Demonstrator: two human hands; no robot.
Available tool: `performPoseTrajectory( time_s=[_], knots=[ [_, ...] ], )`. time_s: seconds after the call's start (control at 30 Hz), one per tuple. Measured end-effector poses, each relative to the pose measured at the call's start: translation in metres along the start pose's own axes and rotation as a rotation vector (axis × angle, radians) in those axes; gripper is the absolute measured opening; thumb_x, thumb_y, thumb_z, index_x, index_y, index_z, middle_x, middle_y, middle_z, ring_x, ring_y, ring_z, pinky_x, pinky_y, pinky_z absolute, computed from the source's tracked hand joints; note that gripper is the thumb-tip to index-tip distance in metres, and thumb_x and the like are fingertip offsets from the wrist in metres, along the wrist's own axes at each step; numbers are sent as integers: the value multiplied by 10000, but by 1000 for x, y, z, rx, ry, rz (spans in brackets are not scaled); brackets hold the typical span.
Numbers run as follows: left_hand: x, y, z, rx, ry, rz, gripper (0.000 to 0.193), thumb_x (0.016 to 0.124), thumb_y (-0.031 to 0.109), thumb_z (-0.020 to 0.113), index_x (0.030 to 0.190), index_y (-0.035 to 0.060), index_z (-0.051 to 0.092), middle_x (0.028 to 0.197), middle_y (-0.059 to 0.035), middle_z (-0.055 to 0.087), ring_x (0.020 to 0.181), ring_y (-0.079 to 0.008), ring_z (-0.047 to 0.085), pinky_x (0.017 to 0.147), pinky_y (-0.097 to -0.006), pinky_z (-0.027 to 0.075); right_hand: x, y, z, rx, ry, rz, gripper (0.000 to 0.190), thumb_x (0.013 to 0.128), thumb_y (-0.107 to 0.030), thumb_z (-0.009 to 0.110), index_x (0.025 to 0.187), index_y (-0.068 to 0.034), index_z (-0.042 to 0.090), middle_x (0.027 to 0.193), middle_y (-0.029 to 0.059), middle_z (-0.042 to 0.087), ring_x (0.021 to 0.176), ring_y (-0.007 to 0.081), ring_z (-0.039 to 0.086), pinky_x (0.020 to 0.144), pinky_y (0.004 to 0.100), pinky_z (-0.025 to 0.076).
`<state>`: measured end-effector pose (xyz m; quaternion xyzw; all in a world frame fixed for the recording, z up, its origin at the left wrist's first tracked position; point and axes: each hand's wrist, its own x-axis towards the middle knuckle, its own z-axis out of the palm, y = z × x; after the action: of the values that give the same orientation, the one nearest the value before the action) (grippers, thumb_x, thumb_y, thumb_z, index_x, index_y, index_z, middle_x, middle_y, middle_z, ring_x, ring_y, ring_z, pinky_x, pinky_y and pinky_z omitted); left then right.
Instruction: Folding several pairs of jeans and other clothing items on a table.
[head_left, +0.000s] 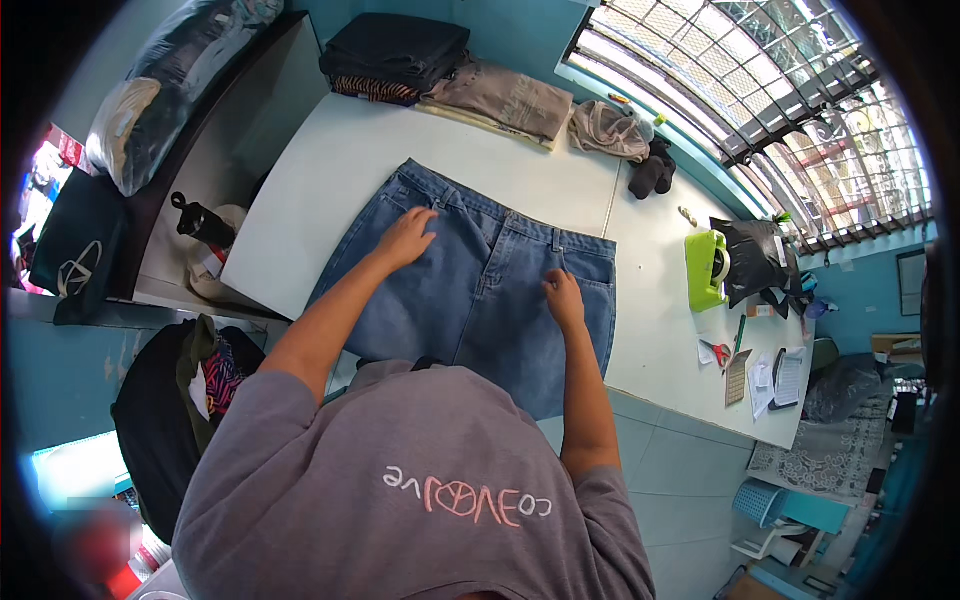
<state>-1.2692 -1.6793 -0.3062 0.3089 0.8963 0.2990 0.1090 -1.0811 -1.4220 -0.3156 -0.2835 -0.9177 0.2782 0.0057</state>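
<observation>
A blue denim garment (450, 277) lies spread on the white table (300, 176), its waistband towards the far side and its lower part hanging past the near edge. My left hand (407, 238) rests on or just over the denim below the waistband at the left, its fingers somewhat spread. On the right side, near the front pocket, my right hand (564, 296) has its fingers curled at the cloth; whether it pinches any fabric cannot be told.
Folded dark clothes (397, 49) and a folded brown shirt (502, 97) line the far edge. To the right stand a green tape dispenser (701, 274) and a black plastic bag (752, 251), with red-handled scissors (721, 354) nearer. A black bottle (202, 223) sits in the left shelf.
</observation>
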Motion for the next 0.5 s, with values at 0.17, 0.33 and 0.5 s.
performPoseTrajectory(
  time_s=[0.17, 0.33, 0.5],
  knots=[
    [69, 27, 5, 282, -29, 240, 377, 776, 290, 518, 1091, 85, 480, 1143, -77, 455, 1104, -257, 405, 984, -437, 227, 38, -22, 5, 161, -21, -271, 268, 734, -126, 555, 994, -73, 525, 1015, 119, 512, 833, 269, 556, 742, 326, 436],
    [133, 47, 14, 803, -405, 85, 469, 770, 437, 491, 1099, 106, 530, 1116, -76, 512, 1122, -274, 392, 989, -531, 87, 77, -51, 16, 119, -18, -302, 367, 731, -117, 549, 1089, -101, 472, 1066, 106, 493, 915, 289, 522, 769, 370, 432],
    [160, 81, 18, 1049, -805, -80, 536, 762, 544, 446, 1121, 157, 537, 1148, -61, 519, 1175, -267, 351, 983, -536, 0, 104, -60, 24, -22, -70, -288, 455, 730, -110, 548, 1167, -111, 420, 1071, 108, 487, 923, 282, 518, 750, 366, 445]
  ],
)
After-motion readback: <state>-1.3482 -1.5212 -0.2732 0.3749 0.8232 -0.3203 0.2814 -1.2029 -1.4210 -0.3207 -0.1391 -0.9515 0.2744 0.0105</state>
